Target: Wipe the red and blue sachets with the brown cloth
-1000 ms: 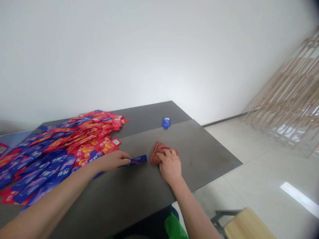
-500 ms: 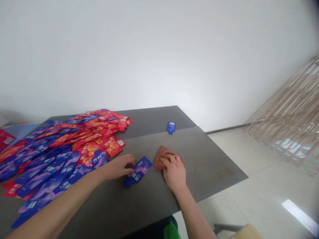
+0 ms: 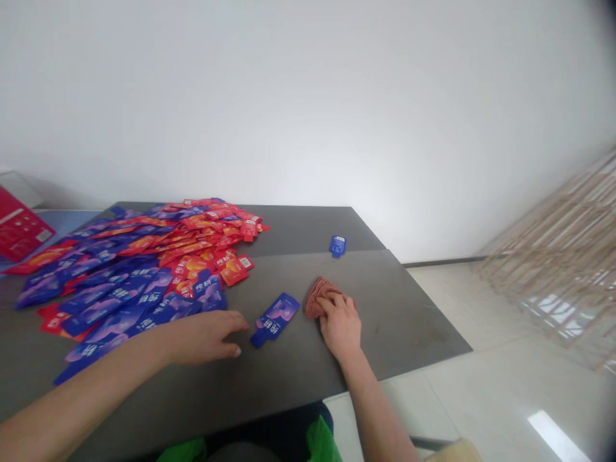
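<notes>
- Since the earlier frame, the left hand [image 3: 205, 337] has drawn back from the blue sachet [image 3: 275, 319], and its fingertips no longer touch it.
- Left hand: released, fingers loosely spread, palm down over the near part of the table. Its fingertips sit just left of the blue sachet, with a small gap between them. The forearm crosses in from the near left.
- Blue sachet: lies flat on the dark grey table [image 3: 399, 314], between the left hand and the cloth. It is tilted, with its narrow spout end pointing near and left. Purple-blue print faces up.
- Right hand [image 3: 341, 326]: rests on the far side of a crumpled reddish-brown cloth [image 3: 320, 297], fingers curled over it. Cannot tell whether it is gripping or only resting there.
- Far from both hands, a small blue sachet [image 3: 337, 246] lies alone, just beyond the seam between the table's two panels.
- Left of the hands, a large loose pile of sachets [image 3: 144, 276] covers the table: red ones mostly far, blue ones mostly near. Its nearest edge is just beside the left hand.
- Beyond the table's far left corner stands a red box [image 3: 19, 224].
- Off to the right, a wooden lattice [image 3: 563, 256] leans above a pale tile floor [image 3: 481, 385].
- A green mesh garment [image 3: 321, 443] shows at the near edge, below the table.
</notes>
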`<state>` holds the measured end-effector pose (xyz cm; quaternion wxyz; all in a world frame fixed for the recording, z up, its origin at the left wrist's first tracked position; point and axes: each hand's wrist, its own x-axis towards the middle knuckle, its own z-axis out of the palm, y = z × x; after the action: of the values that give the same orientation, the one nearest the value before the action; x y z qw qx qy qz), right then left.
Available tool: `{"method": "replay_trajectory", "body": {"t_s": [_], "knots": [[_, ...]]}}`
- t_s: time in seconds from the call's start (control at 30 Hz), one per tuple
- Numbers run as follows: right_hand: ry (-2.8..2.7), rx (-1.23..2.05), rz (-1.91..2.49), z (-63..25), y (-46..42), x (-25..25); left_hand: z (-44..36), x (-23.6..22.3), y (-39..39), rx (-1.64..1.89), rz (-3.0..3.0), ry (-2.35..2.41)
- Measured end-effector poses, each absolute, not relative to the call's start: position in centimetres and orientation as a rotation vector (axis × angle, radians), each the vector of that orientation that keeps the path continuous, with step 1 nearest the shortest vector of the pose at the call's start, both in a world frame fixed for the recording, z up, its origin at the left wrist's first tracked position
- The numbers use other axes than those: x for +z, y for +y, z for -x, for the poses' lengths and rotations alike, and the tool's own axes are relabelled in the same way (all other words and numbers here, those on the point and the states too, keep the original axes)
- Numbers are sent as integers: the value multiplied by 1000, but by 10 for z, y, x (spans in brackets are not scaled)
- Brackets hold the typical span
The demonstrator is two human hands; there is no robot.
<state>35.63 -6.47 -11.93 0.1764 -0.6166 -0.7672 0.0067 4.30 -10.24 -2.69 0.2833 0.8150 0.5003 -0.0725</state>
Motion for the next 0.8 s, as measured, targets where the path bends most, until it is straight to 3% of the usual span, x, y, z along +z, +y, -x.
{"method": "replay_trajectory", "body": {"t_s": [0.17, 0.37, 0.53, 0.67, 0.8], "knots": [[-2155, 2, 1740, -356, -65, -123, -57, -31, -115, -66, -2223, 1261], [-2132, 93, 1734, -358, -57, -115, -67, -80, -141, 247, -2343, 1387], [-2364, 66, 1387, -328, -57, -85, -52, -124, -166, 478, -2335, 1476], [-2682, 21, 991, -297, -66, -75, -49, -134, -169, 504, -2351, 1506], [-2668, 57, 1126, -292, -62, -89, -53, -131, -167, 498, -2340, 1511]]}}
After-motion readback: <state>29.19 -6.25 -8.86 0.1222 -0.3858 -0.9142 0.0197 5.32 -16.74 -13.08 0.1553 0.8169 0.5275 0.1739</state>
